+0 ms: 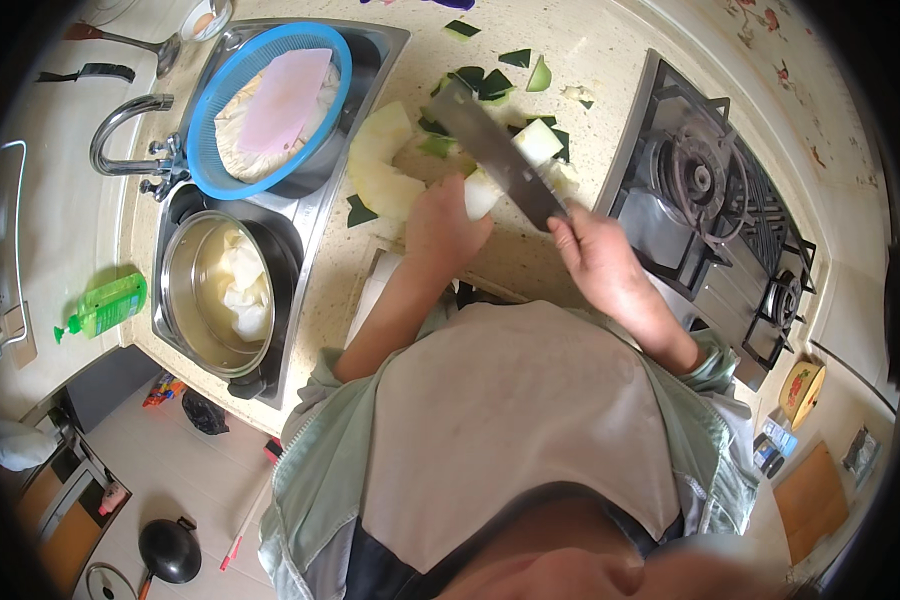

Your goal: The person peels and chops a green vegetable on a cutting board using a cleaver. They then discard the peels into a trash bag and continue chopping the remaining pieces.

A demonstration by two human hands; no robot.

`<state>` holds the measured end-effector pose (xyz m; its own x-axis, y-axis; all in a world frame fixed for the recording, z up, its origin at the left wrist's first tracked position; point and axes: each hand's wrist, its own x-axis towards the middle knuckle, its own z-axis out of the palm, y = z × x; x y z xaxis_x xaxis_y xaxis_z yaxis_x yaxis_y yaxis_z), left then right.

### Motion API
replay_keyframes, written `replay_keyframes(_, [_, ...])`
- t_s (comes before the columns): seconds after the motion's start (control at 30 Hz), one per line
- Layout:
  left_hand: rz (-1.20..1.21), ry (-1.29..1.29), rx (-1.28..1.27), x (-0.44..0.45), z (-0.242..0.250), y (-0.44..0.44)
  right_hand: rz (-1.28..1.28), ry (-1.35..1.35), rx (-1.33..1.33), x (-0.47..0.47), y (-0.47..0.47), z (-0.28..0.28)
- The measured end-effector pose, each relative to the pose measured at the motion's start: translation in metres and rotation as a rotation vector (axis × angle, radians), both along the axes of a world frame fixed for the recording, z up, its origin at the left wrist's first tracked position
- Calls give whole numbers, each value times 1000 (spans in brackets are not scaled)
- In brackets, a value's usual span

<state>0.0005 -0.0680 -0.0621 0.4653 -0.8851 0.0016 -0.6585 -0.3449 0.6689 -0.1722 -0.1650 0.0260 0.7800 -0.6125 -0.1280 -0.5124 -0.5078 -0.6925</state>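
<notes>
My right hand (596,251) grips a broad kitchen cleaver (499,154) by its handle, with the blade slanting up and left above the counter. In my left hand (446,229) is a white chunk of winter melon (481,193), close beside the blade. A larger curved piece of winter melon (382,161) lies to the left of that hand. Beyond the blade sits another pale melon chunk (538,142). Dark green pieces of rind (484,82) are scattered around it, and a strip of rind (362,211) lies near the sink. The blade hides part of the heap.
Left of me is a steel double sink (322,176) with a blue basket (195,142) and a steel pot (166,292) holding white cloth in liquid. A curved faucet (101,142) and a green soap bottle (112,304) are behind it. At right stands a gas stove (709,247).
</notes>
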Motion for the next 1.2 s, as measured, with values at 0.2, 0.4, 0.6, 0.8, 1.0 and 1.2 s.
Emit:
replay_keyframes(0.2, [-43,-76,24,-1,0,-1,9,33,10,-6,2,-29])
replay_keyframes(0.4, [-41,-69,7,-1,-1,-1,49,49,55,-5,-3,-24])
replay_keyframes(0.6, [-74,-64,64,-6,12,-9,90,265,-213,14,10,-32])
replay_keyframes(0.8, [-103,-80,12,-1,2,-10,119,339,-408,28,30,-36])
replay_keyframes(1.0, [-61,-41,-1,-3,9,-21,1,229,-457,45,26,-53])
replay_keyframes(1.2, [54,45,-1,7,15,-29,-119,22,-274,50,1,-54])
